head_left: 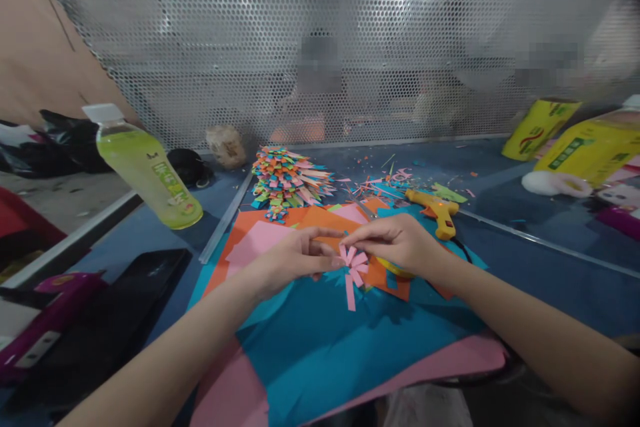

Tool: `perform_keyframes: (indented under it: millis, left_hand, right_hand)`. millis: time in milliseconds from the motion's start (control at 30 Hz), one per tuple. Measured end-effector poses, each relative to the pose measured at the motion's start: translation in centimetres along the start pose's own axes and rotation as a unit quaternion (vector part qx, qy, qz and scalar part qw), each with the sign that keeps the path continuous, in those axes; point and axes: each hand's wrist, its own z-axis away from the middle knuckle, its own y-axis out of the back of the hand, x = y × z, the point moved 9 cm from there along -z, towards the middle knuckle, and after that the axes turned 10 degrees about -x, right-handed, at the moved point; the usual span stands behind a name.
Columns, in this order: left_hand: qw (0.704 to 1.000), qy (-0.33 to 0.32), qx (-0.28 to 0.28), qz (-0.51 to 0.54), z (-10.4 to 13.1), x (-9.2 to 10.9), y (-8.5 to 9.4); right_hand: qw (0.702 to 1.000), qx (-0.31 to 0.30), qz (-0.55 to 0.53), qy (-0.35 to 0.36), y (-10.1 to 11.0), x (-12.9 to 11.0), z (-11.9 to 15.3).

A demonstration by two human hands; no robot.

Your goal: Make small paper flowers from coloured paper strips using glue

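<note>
A small fringed flower of pink paper strips (357, 268) is held up over the blue paper (320, 353), with one longer strip hanging down. My left hand (303, 255) pinches its left side between thumb and fingers, the index finger stretched above. From the upper right, my right hand (395, 240) grips a strip at the flower's top with its fingertips. Beneath both hands lie orange paper (320, 219) and pink paper (260, 240). A yellow ring, perhaps a tape roll (395, 268), shows partly under my right hand. Scissors blades (367, 211) peek out behind it.
A cone of layered coloured paper strips (285, 177) stands behind the sheets. To the right lies a yellow glue gun (437, 209) near paper scraps (390, 187). A green drink bottle (145, 167) leans at left, beside a black phone (110, 320). Perforated metal (250, 33) walls the back.
</note>
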Motion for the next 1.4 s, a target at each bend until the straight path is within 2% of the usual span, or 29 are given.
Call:
perform_keyframes:
  millis: [133, 400, 467, 567, 633, 700, 767, 933, 1000, 1100, 1200, 1300, 1400]
  left_hand:
    - [0.999, -0.007, 0.038, -0.007, 0.2, 0.3, 0.9]
    - [0.991, -0.052, 0.098, 0.072, 0.3, 0.3, 2.3]
    - [0.987, -0.063, 0.111, 0.103, 0.3, 0.3, 2.7]
    - [0.979, -0.079, 0.124, 0.143, 0.3, 0.3, 3.0]
    - [0.976, -0.085, 0.127, 0.156, 0.4, 0.3, 3.1]
    - [0.974, -0.087, 0.130, 0.162, 0.4, 0.4, 3.0]
    - [0.972, -0.088, 0.138, 0.167, 0.6, 0.5, 3.0]
    - [0.968, -0.103, 0.148, 0.175, 0.6, 0.6, 3.3]
    - [0.965, -0.115, 0.149, 0.181, 0.5, 0.6, 3.5]
    - [0.961, -0.135, 0.153, 0.188, 0.5, 0.8, 3.8]
    - [0.959, -0.133, 0.159, 0.192, 0.6, 0.8, 3.8]
    - [0.958, -0.131, 0.165, 0.195, 0.8, 1.0, 3.8]
    - [0.953, -0.131, 0.182, 0.202, 1.0, 1.1, 3.9]
  right_hand:
    - [0.996, -0.006, -0.056, -0.064, 0.6, 1.7, -0.1]
    - [0.983, -0.138, -0.088, -0.081, -0.2, 1.8, 0.0]
    - [0.979, -0.115, -0.153, -0.066, 0.6, 1.3, 0.2]
    - [0.966, 0.000, -0.260, 0.001, 3.5, 0.2, 0.3]
    - [0.959, 0.075, -0.272, 0.034, 5.2, -0.3, 0.5]
    - [0.968, 0.119, -0.216, 0.037, 6.1, -0.4, 0.6]
    - [0.984, 0.126, -0.123, 0.012, 6.0, 0.0, 0.5]
    - [0.994, 0.049, 0.088, -0.039, 3.7, 1.7, -0.1]
    - [0.978, 0.036, 0.197, -0.057, 3.5, 1.7, -0.1]
    - [0.927, 0.055, 0.356, -0.106, 4.5, 0.8, 0.2]
    - [0.893, 0.044, 0.418, -0.160, 5.6, 0.4, 0.4]
    - [0.844, 0.064, 0.452, -0.282, 8.1, 1.8, 1.8]
    - [0.770, 0.137, 0.441, -0.439, 11.9, 4.8, 4.9]
